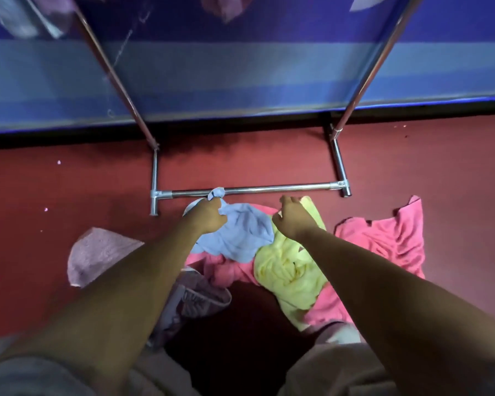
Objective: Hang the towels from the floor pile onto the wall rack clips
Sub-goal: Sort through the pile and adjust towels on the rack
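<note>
A pile of towels lies on the red floor in front of the metal rack's base bar (pixel 269 189). My left hand (pixel 207 215) grips a corner of the light blue towel (pixel 245 232), which sits on top of the pile. My right hand (pixel 293 220) hovers over the yellow towel (pixel 290 270), with its fingers curled at the towel's far corner; whether it holds the cloth is not clear. A pink towel (pixel 383 241) spreads out to the right, under the yellow one. Hanging cloths show blurred at the top edge (pixel 223 7).
A pale pink-grey towel (pixel 97 255) lies apart on the floor at the left. Two slanted rack poles (pixel 117 81) rise toward the blue striped wall (pixel 240 70). A grey patterned cloth (pixel 195 298) lies near my legs. Red floor (pixel 55 190) stretches to both sides.
</note>
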A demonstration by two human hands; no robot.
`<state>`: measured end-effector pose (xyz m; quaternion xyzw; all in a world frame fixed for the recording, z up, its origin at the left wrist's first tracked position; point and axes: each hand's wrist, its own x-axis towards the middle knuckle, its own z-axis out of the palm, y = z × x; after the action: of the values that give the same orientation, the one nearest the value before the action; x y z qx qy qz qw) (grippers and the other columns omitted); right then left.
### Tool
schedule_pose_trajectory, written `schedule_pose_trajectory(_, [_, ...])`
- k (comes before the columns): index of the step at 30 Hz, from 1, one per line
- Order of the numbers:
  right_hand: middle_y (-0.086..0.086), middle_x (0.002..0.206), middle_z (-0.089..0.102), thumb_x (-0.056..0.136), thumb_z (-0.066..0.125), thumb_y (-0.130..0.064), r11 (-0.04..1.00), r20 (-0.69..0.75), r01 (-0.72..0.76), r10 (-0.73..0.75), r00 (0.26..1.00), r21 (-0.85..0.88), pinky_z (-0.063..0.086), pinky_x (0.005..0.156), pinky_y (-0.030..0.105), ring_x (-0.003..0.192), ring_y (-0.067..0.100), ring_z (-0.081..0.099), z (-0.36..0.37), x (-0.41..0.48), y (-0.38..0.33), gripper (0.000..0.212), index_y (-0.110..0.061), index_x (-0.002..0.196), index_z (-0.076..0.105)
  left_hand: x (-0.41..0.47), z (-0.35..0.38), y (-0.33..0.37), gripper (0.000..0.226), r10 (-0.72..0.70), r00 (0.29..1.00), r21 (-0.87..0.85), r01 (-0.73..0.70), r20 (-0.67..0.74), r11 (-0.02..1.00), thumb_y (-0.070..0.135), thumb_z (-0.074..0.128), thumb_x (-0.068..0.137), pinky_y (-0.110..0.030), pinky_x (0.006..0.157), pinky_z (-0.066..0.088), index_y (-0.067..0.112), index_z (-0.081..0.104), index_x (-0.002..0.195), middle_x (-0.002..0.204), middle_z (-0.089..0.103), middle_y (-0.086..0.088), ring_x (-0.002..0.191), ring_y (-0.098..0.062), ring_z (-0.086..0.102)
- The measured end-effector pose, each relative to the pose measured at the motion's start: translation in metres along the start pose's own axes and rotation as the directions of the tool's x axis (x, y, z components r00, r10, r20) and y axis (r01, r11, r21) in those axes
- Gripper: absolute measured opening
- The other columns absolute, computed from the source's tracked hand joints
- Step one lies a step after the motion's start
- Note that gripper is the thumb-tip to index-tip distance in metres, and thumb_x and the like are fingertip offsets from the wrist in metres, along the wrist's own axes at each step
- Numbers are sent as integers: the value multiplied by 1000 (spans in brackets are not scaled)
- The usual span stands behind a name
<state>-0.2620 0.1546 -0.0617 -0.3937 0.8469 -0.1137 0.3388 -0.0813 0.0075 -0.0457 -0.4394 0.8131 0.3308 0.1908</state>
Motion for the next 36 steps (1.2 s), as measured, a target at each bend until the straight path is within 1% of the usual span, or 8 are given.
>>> schedule_pose_trajectory(3, [28,135,46,91,58,-16,1000,76,-13,13,997,5,42,101,41,124,41,50,31,20,0,53,6,136,40,23,30,-21,45,-65,997,89,62,41,994,29,53,97,-14,79,42,8,47,136,129,57,-12,117,-27,57])
schedule_pose_trajectory(6, [27,137,43,92,64,-26,999,128,-33,32,991,6,45,97,40,122,40,52,63,34,5,62,3,139,37,41,58,-35,43,-55,998,60,54,21,997,28,55,91,-35,81,48,12,53,131,118,58,-12,104,-30,61])
schedule_pose_trajectory(11, [20,136,42,93,57,-18,996,237,-55,71,969,-74,45,96,37,126,37,49,118,43,20,56,-3,143,37,62,113,-58,69,-54,998,48,53,39,997,21,63,86,-42,105,40,27,37,149,146,32,-14,129,-37,41])
schedule_pose_trajectory(17, [14,119,57,84,55,-5,995,188,-69,81,979,-68,47,88,35,105,35,61,127,47,26,42,-15,124,58,76,127,-80,26,49,998,36,-48,-44,998,21,56,90,-31,80,35,12,56,115,111,45,-11,100,-33,53])
schedule_pose_trajectory(21, [1,103,69,78,60,-10,989,114,-111,100,988,100,52,83,31,93,24,65,101,52,14,25,-30,90,68,74,104,-68,19,84,989,-155,-103,-123,982,28,58,89,-31,74,39,11,55,82,84,53,-7,82,-21,53])
schedule_pose_trajectory(24, [-1,82,65,78,66,-10,987,58,-44,35,998,157,50,73,30,80,22,62,70,53,-2,18,-25,87,70,55,78,-49,31,52,972,-424,-148,-229,893,22,71,87,-24,60,37,-2,55,77,64,51,-11,59,-12,45])
schedule_pose_trajectory(28, [-3,67,56,79,73,-11,962,-19,48,-45,999,268,39,56,20,61,14,50,18,44,-27,13,-21,83,67,36,31,-24,29,56,972,-646,-194,-228,739,28,71,87,-22,55,35,15,50,71,62,41,2,54,-8,37])
schedule_pose_trajectory(36, [-2,61,58,80,72,4,865,-154,248,-200,968,437,45,57,22,53,6,50,-111,-41,-96,21,-15,72,65,-50,-86,47,18,277,826,-510,-531,-492,677,24,60,90,-23,62,36,16,54,75,66,47,13,64,-3,41])
